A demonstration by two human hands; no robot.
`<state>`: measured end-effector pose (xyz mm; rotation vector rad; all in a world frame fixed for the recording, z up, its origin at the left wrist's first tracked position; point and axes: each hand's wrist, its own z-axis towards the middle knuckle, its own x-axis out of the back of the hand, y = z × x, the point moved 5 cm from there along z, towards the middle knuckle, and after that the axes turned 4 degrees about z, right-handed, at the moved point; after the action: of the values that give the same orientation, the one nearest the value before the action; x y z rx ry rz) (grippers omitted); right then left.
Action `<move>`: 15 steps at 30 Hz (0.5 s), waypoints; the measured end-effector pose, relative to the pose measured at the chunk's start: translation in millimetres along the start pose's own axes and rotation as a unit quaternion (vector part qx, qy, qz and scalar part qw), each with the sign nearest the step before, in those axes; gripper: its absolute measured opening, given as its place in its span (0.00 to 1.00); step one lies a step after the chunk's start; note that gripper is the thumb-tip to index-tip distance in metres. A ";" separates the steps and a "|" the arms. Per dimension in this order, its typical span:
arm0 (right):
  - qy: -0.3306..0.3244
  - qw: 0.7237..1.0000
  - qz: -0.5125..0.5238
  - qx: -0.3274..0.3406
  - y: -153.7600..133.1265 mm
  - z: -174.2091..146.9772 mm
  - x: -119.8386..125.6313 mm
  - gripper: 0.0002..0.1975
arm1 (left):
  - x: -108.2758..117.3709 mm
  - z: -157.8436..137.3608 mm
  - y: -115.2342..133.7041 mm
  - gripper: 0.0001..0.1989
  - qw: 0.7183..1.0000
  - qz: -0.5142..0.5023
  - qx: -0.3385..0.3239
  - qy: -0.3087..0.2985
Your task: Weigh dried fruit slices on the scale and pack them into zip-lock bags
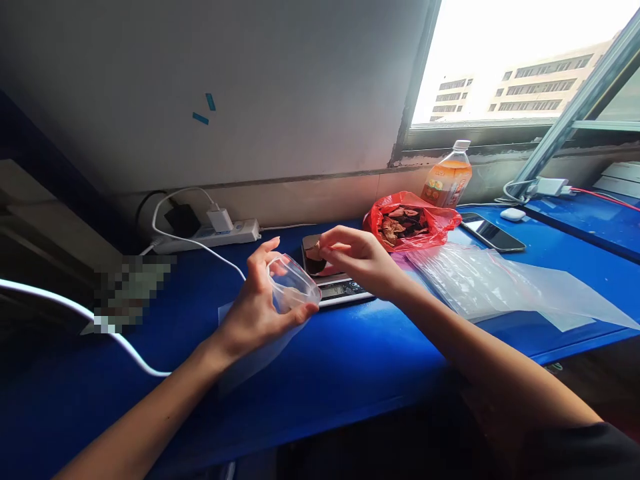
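Note:
My left hand (257,300) grips a clear plastic bag (295,283) by its mouth, which is spread wide toward the scale. The lower part of the bag hangs below the hand. In the pinched fingers of my right hand (355,257) is a thin brownish dried piece (313,251), just above the weighing scale's dark top. The digital scale (345,291) lies between my hands, its lit display partly in view. Right behind my right hand sits a red plastic bag (440,230), rolled open, with several dried brown pieces (403,225) inside.
A stack of clear zip bags (465,280) lies on the blue table (360,360) at right. Behind it are a phone (493,231), a white earbud case (513,214) and a drink bottle (449,177). A power strip (210,235) with white cables stands at back left.

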<state>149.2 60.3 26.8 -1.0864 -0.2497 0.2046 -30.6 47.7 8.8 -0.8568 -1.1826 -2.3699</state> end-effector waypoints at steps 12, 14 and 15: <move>-0.053 0.998 -0.037 0.010 -13.9 -18.5 -40.4 0.15 | -3.0 -1.5 -2.6 0.48 0.999 0.003 -0.025 0.023; -0.031 0.999 -0.018 0.013 -14.5 -18.2 -37.1 0.12 | 0.9 1.3 -1.3 0.41 0.999 -0.015 -0.020 0.031; -0.011 0.999 -0.027 0.023 -15.3 -18.0 -34.5 0.11 | 3.7 2.8 -0.8 0.38 0.999 -0.027 -0.010 0.039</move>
<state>122.3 28.4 29.0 -1.0304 -0.2927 0.1747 -32.8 50.3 12.0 -0.7388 -1.1681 -2.4389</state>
